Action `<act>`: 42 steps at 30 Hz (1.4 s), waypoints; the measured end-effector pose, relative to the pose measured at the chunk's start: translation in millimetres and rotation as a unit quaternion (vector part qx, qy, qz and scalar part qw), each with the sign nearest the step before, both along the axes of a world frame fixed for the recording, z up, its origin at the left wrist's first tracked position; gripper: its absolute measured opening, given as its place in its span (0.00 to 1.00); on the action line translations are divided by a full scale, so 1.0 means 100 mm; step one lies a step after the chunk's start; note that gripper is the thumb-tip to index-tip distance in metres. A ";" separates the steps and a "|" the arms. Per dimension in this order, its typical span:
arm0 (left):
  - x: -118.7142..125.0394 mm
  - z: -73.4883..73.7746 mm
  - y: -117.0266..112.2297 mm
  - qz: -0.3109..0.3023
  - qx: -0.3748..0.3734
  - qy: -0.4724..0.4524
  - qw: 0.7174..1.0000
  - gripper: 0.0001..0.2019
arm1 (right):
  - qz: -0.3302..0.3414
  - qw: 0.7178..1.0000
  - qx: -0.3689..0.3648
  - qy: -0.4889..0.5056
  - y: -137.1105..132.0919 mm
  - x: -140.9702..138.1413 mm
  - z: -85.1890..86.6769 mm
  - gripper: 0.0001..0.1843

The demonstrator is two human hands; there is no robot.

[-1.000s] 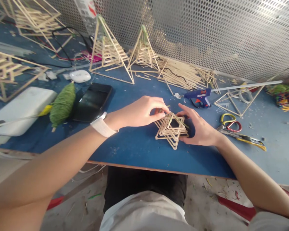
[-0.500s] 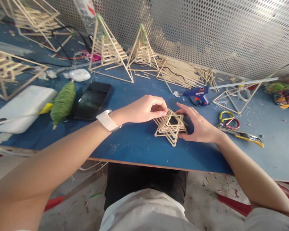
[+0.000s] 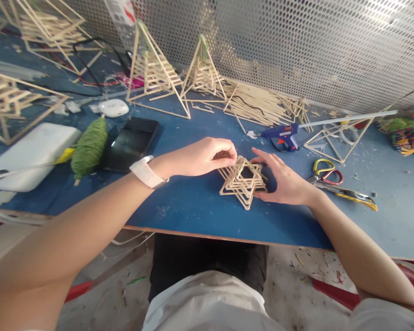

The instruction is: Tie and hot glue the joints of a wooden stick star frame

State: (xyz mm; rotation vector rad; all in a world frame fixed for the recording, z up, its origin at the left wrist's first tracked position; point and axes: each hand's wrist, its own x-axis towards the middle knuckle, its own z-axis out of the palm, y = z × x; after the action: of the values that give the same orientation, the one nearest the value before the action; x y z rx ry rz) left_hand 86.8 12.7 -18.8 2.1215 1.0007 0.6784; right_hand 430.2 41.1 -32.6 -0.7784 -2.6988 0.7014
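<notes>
Pinching the top left edge of the star (image 3: 242, 184), the left hand (image 3: 202, 158) has its thumb and fingertips drawn narrow on the uppermost layer of sticks; whether a loose stick lies between them is too small to tell. The right hand (image 3: 284, 184) is wide, fingers spread and lightly curved, and it cups the star's right side with the fingertips touching its edge. The star is a low stack of thin wooden sticks laid as crossed triangles. It lies flat on the blue counter (image 3: 200, 211) at the middle of the frame, a little back from the near edge. A white band (image 3: 145, 172) sits on the left wrist. As a judgement, the step in hand is the setting or pressing of the top layer while the other hand steadies the stack. Further handling of it would call for a light, even touch, since the thin layers look easy to skew and a hard pinch could shift them out of line. Right of the star lie scissors (image 3: 326, 172) and a yellow knife (image 3: 357, 196), near the right hand but apart from it. A blue glue gun (image 3: 283, 134) rests just beyond the star, towards the upper right. Left of centre are a dark phone (image 3: 131, 143) and a spool of green yarn (image 3: 89, 148). Along the top stand two stick pyramids (image 3: 152, 73), with a loose heap of sticks (image 3: 258, 106) beside them.
</notes>
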 end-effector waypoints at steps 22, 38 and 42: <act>-0.03 0.08 -0.02 -0.018 -0.034 0.042 0.998 0.09 | 0.005 1.000 0.011 -0.014 -0.01 0.01 0.02 0.65; 0.01 0.23 -0.17 0.024 0.042 -0.117 0.992 0.11 | -0.062 0.966 0.088 0.236 -0.03 0.01 0.12 0.39; 0.14 0.26 -0.33 -0.098 -0.023 -0.120 0.988 0.10 | -0.032 0.943 0.159 0.290 -0.27 -0.13 0.19 0.35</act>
State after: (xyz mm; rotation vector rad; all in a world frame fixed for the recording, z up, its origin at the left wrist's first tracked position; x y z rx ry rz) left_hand 101.1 -20.6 6.9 2.0088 0.6617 0.7813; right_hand 416.8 14.3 -13.2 -0.4787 -2.1579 0.3825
